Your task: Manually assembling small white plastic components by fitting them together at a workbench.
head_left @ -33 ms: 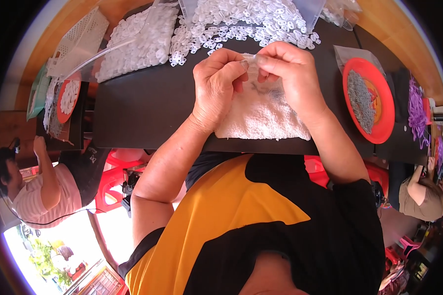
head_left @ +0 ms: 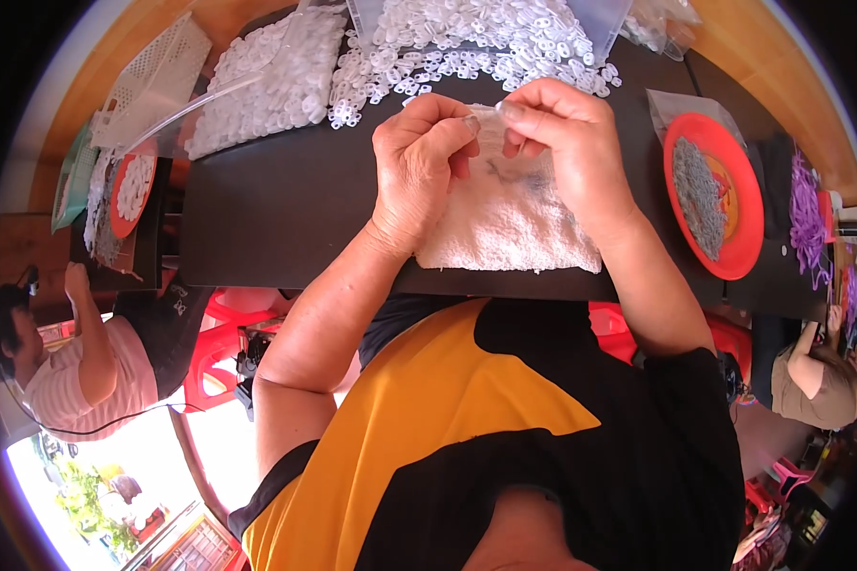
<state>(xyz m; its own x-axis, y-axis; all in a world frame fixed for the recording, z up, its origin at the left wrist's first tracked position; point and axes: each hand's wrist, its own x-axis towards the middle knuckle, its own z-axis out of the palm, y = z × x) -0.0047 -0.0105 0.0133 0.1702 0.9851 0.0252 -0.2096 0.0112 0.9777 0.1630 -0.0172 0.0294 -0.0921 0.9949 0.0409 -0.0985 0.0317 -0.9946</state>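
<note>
Right hand (head_left: pixel 581 143) has edged rightward, white piece (head_left: pixel 500 106) at its grip.

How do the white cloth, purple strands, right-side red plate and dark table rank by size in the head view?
Largest first:
dark table
white cloth, partly hidden
right-side red plate
purple strands

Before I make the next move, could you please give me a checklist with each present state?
1. Left hand and right hand apart: ok, a small gap shows.
2. Something held in the fingertips: cannot tell, too small.
3. Cloth lying under the hands: ok.
4. Cloth free of marks: not ok, dark smudges show.
5. White plastic pieces all inside the clear bin: not ok, many lie loose.
6. Grey pieces in the red plate: ok.
</note>
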